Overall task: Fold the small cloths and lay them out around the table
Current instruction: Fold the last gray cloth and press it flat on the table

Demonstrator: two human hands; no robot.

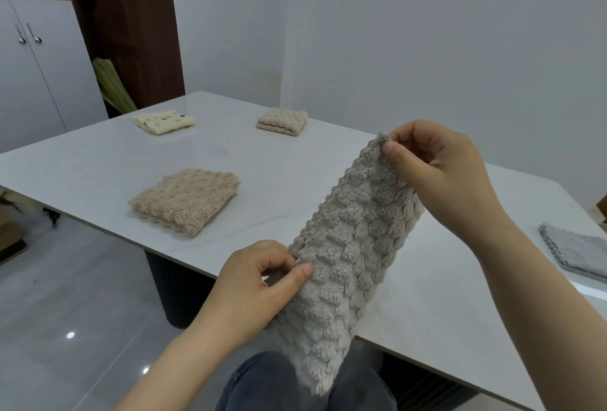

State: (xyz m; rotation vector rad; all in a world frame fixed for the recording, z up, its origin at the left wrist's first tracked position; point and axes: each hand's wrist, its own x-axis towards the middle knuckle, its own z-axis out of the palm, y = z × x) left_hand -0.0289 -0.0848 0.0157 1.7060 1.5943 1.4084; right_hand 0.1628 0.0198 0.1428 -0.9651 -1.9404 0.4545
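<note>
I hold a fluffy grey-beige cloth (345, 246) in the air over the table's near edge; it hangs down toward my lap. My left hand (259, 282) pinches its near corner, and my right hand (437, 171) pinches the far top corner. On the white table (98, 164) lie three folded cloths: a beige one (185, 200) at the near left, a second beige one (282, 121) farther back, and a yellow dotted one (164, 121) at the far left.
A grey cloth stack (574, 249) lies at the table's right edge. A white cabinet (36, 66) and a brown door stand at the left beyond the table. Grey floor lies to the left; the table's dark base (177, 289) is below.
</note>
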